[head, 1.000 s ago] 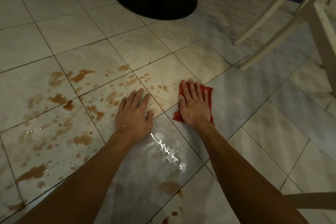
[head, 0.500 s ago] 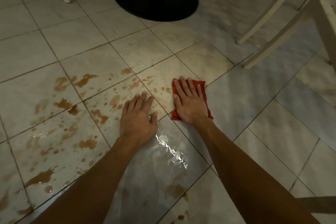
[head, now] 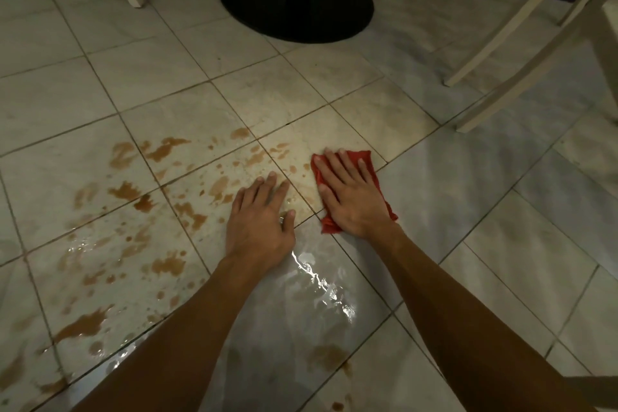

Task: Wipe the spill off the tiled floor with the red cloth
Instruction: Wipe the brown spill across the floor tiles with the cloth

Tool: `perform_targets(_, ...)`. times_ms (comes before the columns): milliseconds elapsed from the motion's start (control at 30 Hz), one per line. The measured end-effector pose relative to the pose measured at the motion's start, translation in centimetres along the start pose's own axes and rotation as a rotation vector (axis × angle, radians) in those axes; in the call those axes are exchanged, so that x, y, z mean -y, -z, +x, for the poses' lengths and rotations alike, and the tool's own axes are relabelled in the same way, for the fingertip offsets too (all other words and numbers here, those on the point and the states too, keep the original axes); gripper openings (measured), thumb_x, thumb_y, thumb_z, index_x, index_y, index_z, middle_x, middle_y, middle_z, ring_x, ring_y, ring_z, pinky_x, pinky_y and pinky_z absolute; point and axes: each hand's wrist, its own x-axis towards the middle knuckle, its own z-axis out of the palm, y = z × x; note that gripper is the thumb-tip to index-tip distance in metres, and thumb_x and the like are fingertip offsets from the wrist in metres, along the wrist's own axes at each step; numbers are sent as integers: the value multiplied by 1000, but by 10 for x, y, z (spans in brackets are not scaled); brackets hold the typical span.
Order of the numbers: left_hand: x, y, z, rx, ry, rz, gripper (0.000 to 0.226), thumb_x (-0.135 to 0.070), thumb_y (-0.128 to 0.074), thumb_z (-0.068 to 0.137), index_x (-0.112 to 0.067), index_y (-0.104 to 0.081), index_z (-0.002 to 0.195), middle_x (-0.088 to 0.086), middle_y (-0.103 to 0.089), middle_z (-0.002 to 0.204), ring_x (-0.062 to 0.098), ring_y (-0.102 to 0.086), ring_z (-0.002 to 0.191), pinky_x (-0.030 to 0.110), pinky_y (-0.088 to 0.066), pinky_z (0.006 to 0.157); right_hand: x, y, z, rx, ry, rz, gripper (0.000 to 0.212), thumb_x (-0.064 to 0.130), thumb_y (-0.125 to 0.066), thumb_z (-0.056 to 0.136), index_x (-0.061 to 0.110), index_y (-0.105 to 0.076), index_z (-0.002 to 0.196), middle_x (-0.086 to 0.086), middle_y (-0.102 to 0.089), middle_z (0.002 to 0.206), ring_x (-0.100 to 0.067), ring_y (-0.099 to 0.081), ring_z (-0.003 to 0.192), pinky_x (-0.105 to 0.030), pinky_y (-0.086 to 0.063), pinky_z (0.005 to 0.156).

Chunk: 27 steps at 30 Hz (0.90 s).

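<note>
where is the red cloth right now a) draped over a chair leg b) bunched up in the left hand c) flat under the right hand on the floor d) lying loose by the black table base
c: the red cloth lies pressed flat on the tiled floor under the right hand, while the left hand rests bare on the tiles beside the brown spill.
</note>
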Motion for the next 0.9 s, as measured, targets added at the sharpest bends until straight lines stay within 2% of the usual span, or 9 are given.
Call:
perform_targets(100, 2, -1, -1, 4, -10, 4, 65, -51, -38, 104, -30, -28, 165, -4, -18, 175, 20, -15, 160, 43, -9, 131, -21, 0, -19, -3, 47, -12, 64, 55, -15, 115, 36, -3, 175, 12, 5, 183, -12, 11, 169, -49, 3, 138)
perform_targets(233, 1, 2, -1, 23, -10, 1, 67, -52, -34, 103, -30, -27, 166, -5, -16, 175, 20, -13, 161, 43, -8, 131, -14, 1, 4, -32, -231, 3, 64, 51, -11, 115, 34, 6, 174, 6, 13, 183, -17, 18, 168, -52, 8, 137)
perform_targets(300, 0, 3, -2, 22, -9, -3, 67, -52, -34, 102, -30, -29, 165, -4, -17, 175, 20, -14, 161, 43, -9, 131, 2, 2, 21, -22, -277, 11, 63, 48, -13, 117, 31, 6, 175, 4, 13, 183, -20, 18, 168, -53, 9, 136)
perform_targets(400, 2, 3, -3, 16, -11, 10, 64, -50, -41, 105, -29, -30, 165, -4, -18, 175, 20, -16, 160, 42, -10, 130, 14, 2, 20, 2, -107, 16, 62, 47, -16, 118, 32, 2, 175, 6, 10, 183, -19, 16, 169, -53, 6, 136)
perform_targets(500, 4, 3, -3, 19, -18, 17, 65, -51, -35, 104, -29, -29, 165, -4, -18, 175, 19, -17, 160, 43, -12, 131, 0, -1, -9, 4, 87, -20, 63, 51, -15, 117, 33, -2, 176, 10, 5, 184, -14, 12, 169, -50, 3, 138)
perform_targets(567, 6, 3, -4, 12, -19, 7, 67, -52, -30, 102, -29, -30, 165, -4, -20, 175, 20, -18, 160, 43, -13, 131, -14, -1, -20, -4, 58, -28, 64, 55, -12, 115, 35, -2, 175, 12, 5, 183, -12, 12, 169, -49, 3, 138)
perform_targets(733, 3, 5, -6, 16, -17, -6, 69, -52, -27, 100, -28, -30, 165, -4, -20, 175, 19, -17, 160, 41, -9, 130, -3, 1, 6, -15, -221, -18, 63, 50, -10, 115, 33, 6, 174, 7, 13, 182, -18, 18, 168, -52, 9, 137)
perform_targets(800, 2, 7, -6, 23, -13, -6, 67, -51, -30, 102, -28, -30, 165, -4, -19, 175, 19, -15, 160, 40, -8, 130, 11, 2, 13, -7, -178, 2, 62, 48, -12, 116, 33, 4, 175, 7, 11, 183, -19, 16, 169, -52, 10, 136)
perform_targets(900, 3, 7, -7, 26, -10, -3, 64, -49, -36, 105, -30, -28, 165, -5, -17, 175, 18, -14, 160, 39, -6, 129, 16, -1, -3, 20, 56, 1, 64, 51, -11, 114, 34, -1, 175, 9, 6, 183, -16, 13, 169, -49, 6, 137)
